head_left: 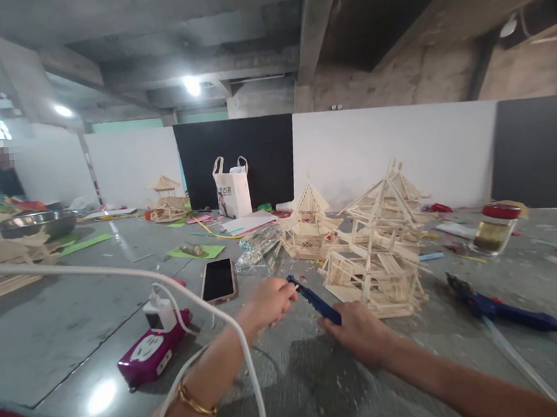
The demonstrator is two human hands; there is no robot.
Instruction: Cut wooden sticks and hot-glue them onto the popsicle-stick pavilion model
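Two hands meet on one blue glue gun (315, 302) — your right hand (358, 334) clamped around its handle end, your left hand (269, 299) pinching the nozzle end. It sits low over the grey bench (76, 327), just in front of the nearest stick pagoda (376, 252). Open bench lies toward you; a phone (218, 281) and purple power strip (152, 350) crowd your left, a second glue gun (498, 307) your right.
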